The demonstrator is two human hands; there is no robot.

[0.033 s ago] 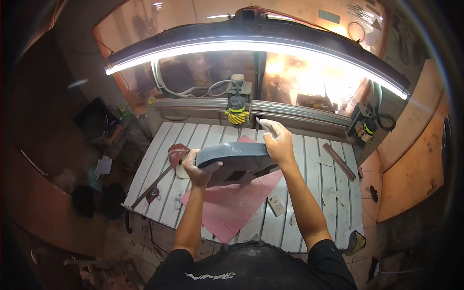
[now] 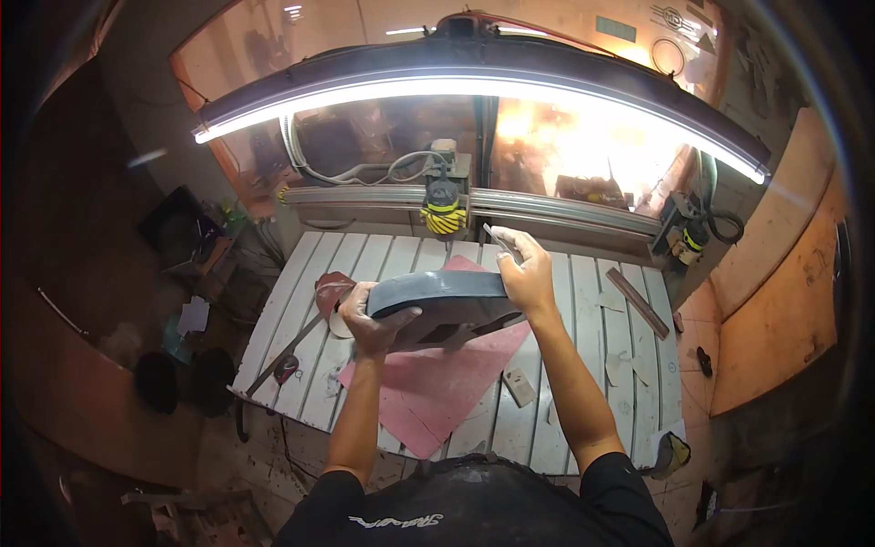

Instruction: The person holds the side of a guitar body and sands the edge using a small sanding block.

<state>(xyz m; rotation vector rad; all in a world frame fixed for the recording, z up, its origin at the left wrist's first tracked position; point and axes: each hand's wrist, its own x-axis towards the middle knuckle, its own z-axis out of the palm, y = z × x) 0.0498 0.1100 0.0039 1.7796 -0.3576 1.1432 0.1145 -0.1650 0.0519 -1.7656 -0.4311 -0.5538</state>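
A dark grey piece with a rounded, band-like edge (image 2: 437, 287) and openings in its underside is held up over the table, tilted toward me. My left hand (image 2: 372, 321) grips its left end, with the thumb stretched along the lower face. At its right end is my right hand (image 2: 529, 273), its dusty fingers bent and pinching a thin, flat grey strip (image 2: 497, 239) that sticks up past the fingertips. The exact kind of the strip is too small to tell. Beneath the piece lies a pink sheet (image 2: 428, 401), turned cornerwise on the white slatted table (image 2: 583, 401).
A small beige block (image 2: 519, 387), a tape measure (image 2: 286, 367), a brown-red piece (image 2: 334, 294) and a dark bar (image 2: 638, 303) lie on the table. Behind them runs a metal rail (image 2: 565, 211) with a machine head and yellow-striped brush (image 2: 444, 217). A bright tube lamp (image 2: 474, 84) hangs above.
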